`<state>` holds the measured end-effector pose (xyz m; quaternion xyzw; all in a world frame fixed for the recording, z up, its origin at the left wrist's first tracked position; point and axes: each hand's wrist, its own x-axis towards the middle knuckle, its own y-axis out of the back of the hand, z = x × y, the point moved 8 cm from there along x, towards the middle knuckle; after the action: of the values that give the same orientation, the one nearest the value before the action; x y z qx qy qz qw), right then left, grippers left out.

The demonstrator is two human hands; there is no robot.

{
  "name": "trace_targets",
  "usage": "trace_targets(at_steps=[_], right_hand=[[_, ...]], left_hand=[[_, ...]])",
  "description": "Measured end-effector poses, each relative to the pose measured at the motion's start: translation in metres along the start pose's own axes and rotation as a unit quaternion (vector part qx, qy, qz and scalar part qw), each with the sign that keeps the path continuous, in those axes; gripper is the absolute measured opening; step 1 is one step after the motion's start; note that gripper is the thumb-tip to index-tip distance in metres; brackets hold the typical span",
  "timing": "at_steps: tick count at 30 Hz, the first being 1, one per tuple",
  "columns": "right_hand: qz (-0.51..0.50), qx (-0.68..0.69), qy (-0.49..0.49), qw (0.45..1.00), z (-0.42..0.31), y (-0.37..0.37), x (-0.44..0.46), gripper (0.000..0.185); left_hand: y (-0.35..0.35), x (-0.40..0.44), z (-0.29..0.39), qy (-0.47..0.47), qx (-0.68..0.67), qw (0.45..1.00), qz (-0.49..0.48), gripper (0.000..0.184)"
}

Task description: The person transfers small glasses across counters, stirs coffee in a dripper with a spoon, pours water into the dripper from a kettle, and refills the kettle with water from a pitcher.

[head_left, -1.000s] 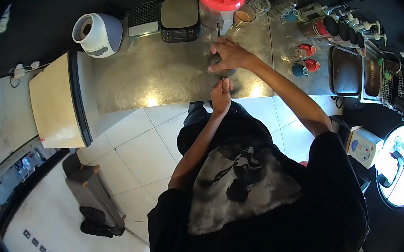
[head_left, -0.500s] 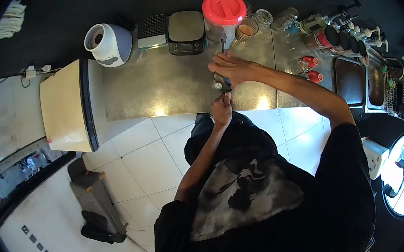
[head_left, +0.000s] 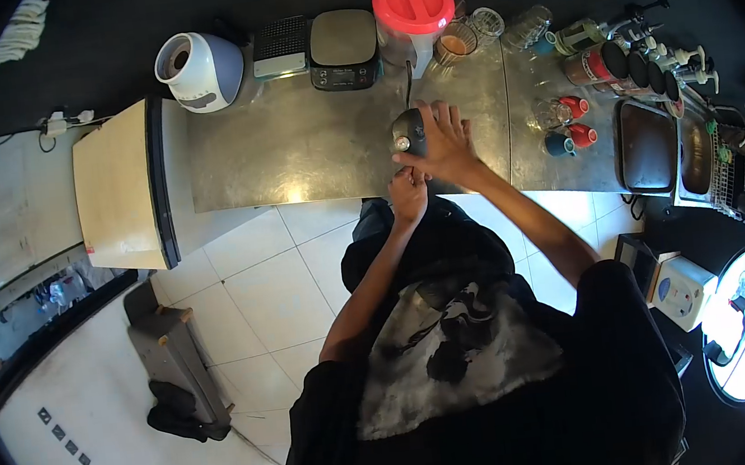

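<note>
A small black gooseneck kettle (head_left: pixel 410 130) with a shiny metal lid knob is at the front part of the steel counter (head_left: pixel 292 155). Its thin dark spout points away from me. My left hand (head_left: pixel 408 196) is closed at the near side of the kettle, around its handle, which the fingers mostly hide. Along the kettle's right side lies my right hand (head_left: pixel 450 150), fingers stretched out and apart, thumb reaching across the near side. Whether its palm presses on the kettle, I cannot tell.
Along the back stand a white-and-grey appliance (head_left: pixel 206 72), a digital scale (head_left: pixel 343 49), a red-lidded pitcher (head_left: pixel 414 10) and glasses (head_left: pixel 456 43). Bottles (head_left: pixel 595 64), small red cups (head_left: pixel 581 135) and a sink (head_left: pixel 694 158) are on the right. A wooden panel (head_left: pixel 118 187) stands left.
My right hand has moved from over the kettle's top to its right side, uncovering the lid and knob. My left hand remains at the handle. The view has shifted slightly.
</note>
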<state>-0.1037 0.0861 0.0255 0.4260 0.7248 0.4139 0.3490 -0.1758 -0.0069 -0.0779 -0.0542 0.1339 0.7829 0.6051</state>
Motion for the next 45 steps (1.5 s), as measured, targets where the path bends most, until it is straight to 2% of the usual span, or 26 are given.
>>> trace_targets(at_steps=[2, 5, 9, 11, 14, 15, 16, 17, 19, 20, 21, 23, 28, 30, 31, 32, 34, 35, 38, 39, 40, 41, 42, 43, 44, 45], right_hand=[[0.015, -0.012, -0.034, 0.999, 0.003, -0.014, -0.005, 0.091], [0.04, -0.001, -0.062, 0.997, 0.006, -0.024, -0.007, 0.094], [0.085, -0.016, -0.034, 0.996, -0.004, 0.0, -0.006, 0.085], [0.109, -0.013, -0.022, 0.994, -0.013, 0.025, -0.01, 0.082], [0.139, 0.032, -0.01, 0.99, -0.013, 0.052, -0.015, 0.078], [0.141, 0.158, -0.012, 0.977, 0.002, 0.054, -0.016, 0.078], [0.138, 0.281, -0.013, 0.95, 0.02, 0.055, -0.02, 0.078], [0.06, 0.395, -0.076, 0.913, 0.046, 0.043, -0.024, 0.073], [0.062, 0.612, -0.138, 0.777, 0.087, 0.026, -0.035, 0.067], [0.069, 0.683, -0.173, 0.706, 0.115, 0.002, -0.039, 0.064], [0.074, 0.685, -0.174, 0.704, 0.126, -0.007, -0.04, 0.064], [0.038, 0.739, -0.278, 0.612, 0.145, -0.04, -0.049, 0.059], [0.034, 0.7, -0.34, 0.627, 0.178, -0.098, -0.03, 0.048], [0.068, 0.645, -0.385, 0.657, 0.196, -0.106, -0.023, 0.053], [0.004, 0.642, -0.366, 0.673, 0.204, -0.116, -0.015, 0.073], [0.005, 0.644, -0.369, 0.67, 0.214, -0.124, -0.016, 0.073], [0.004, 0.534, -0.379, 0.756, 0.213, -0.098, -0.013, 0.09], [-0.001, 0.492, -0.406, 0.77, 0.218, -0.094, -0.011, 0.088], [-0.038, 0.445, -0.384, 0.809, 0.242, -0.088, -0.001, 0.089], [0.004, 0.339, -0.403, 0.85, 0.286, -0.112, 0.004, 0.07], [0.008, 0.337, -0.401, 0.852, 0.272, -0.102, 0.004, 0.07], [0.183, 0.108, -0.427, 0.879, 0.264, -0.057, -0.008, 0.062], [0.344, -0.129, -0.418, 0.831, 0.238, -0.012, -0.019, 0.055], [0.41, -0.054, -0.343, 0.843, 0.227, 0.009, -0.012, 0.052], [0.412, -0.054, -0.34, 0.844, 0.216, 0.02, -0.006, 0.052], [0.39, 0.141, -0.303, 0.858, 0.186, 0.029, 0.006, 0.05]], left_hand=[[-0.001, 0.0, -0.021, -0.003, 0.069, 0.997, 0.02, 0.024], [-0.003, -0.005, 0.006, 0.017, 0.097, 0.995, 0.009, 0.022], [-0.006, -0.003, 0.014, -0.011, 0.073, 0.997, 0.001, 0.02], [-0.008, 0.0, -0.008, -0.008, 0.135, 0.991, -0.004, 0.022], [0.001, 0.0, 0.022, 0.003, 0.086, 0.996, -0.022, 0.03], [0.003, 0.003, 0.02, 0.001, 0.085, 0.996, -0.025, 0.03], [0.005, 0.004, 0.012, 0.005, 0.061, 0.998, -0.032, 0.031], [0.008, 0.003, 0.003, 0.009, 0.038, 0.998, -0.039, 0.032], [0.016, 0.003, -0.01, 0.006, 0.052, 0.998, -0.042, 0.035], [0.022, 0.001, -0.013, 0.002, 0.068, 0.997, -0.045, 0.038], [0.03, -0.001, -0.007, 0.005, 0.101, 0.993, -0.053, 0.037], [0.044, -0.008, -0.004, -0.005, 0.082, 0.995, -0.049, 0.037], [0.077, -0.012, -0.006, 0.039, 0.055, 0.997, -0.028, 0.036], [0.09, -0.013, 0.003, -0.006, 0.075, 0.997, -0.01, 0.033], [0.096, -0.016, 0.005, -0.012, 0.059, 0.998, 0.006, 0.034], [0.103, -0.016, 0.007, -0.016, 0.043, 0.999, 0.023, 0.034], [0.112, -0.012, -0.01, 0.004, 0.03, 0.999, 0.024, 0.035], [0.117, -0.011, -0.01, 0.001, 0.002, 0.999, 0.036, 0.036], [0.127, -0.007, -0.007, 0.005, -0.039, 0.998, 0.057, 0.035], [0.131, -0.004, -0.005, 0.006, -0.034, 0.997, 0.071, 0.035], [0.135, -0.002, -0.005, 0.006, -0.028, 0.996, 0.084, 0.036], [0.137, 0.002, -0.008, 0.001, -0.032, 0.996, 0.089, 0.037], [0.139, 0.004, -0.009, -0.003, -0.035, 0.995, 0.089, 0.037], [0.142, 0.006, -0.009, -0.002, -0.034, 0.995, 0.092, 0.038], [0.144, 0.007, -0.01, 0.002, -0.032, 0.995, 0.096, 0.038], [0.145, 0.009, -0.008, 0.0, -0.034, 0.994, 0.102, 0.038]])
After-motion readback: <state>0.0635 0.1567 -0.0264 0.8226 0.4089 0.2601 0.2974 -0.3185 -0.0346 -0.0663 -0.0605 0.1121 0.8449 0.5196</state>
